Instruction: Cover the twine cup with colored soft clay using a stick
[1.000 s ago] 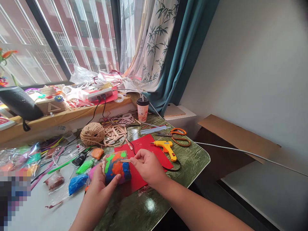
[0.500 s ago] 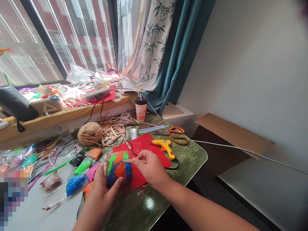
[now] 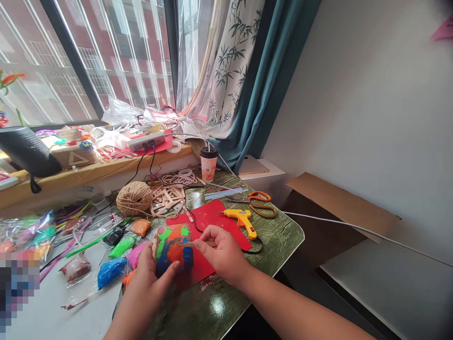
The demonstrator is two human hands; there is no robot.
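Observation:
My left hand is wrapped around a jar coated with patches of blue, orange and green clay, tilted on its side above the table. Between thumb and fingers, my right hand pinches a flat wooden stick. The stick's tip touches the clay near the jar's right end, where a blue lump shows. Beneath the jar lies a red sheet. A yellow glue gun rests on that sheet, just past my right hand. My left palm hides part of the jar.
Orange-handled scissors, a ball of twine and a lidded cup stand farther back on the green table. Bags of coloured clay lie at left. A power strip sits on the windowsill, its cords hanging down.
The stick has shifted slightly downward along the jar's right end. A blue lump there now stands out from the rest. The camera view has moved a little; both hands keep their holds.

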